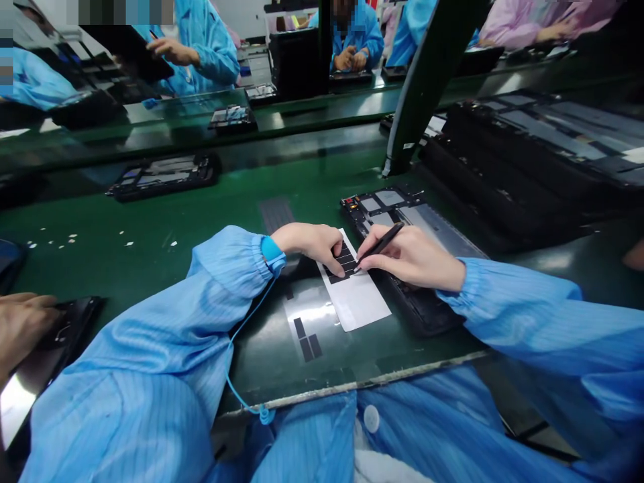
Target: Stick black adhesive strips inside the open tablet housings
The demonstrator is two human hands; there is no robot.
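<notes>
My left hand rests on a white backing sheet that carries several black strips, its fingers curled down and pressing the sheet's upper end. My right hand is closed on black tweezers, whose tip touches the strips beside my left fingers. Just beyond my hands lies an opened tablet with its inner parts showing. A blue wrist strap with a coiled cord circles my left wrist.
A second sheet with dark strips lies on the green mat near the table edge. Stacked black trays fill the right. Another opened device lies on the belt at left. Another person's hand holds a device at far left. Workers sit opposite.
</notes>
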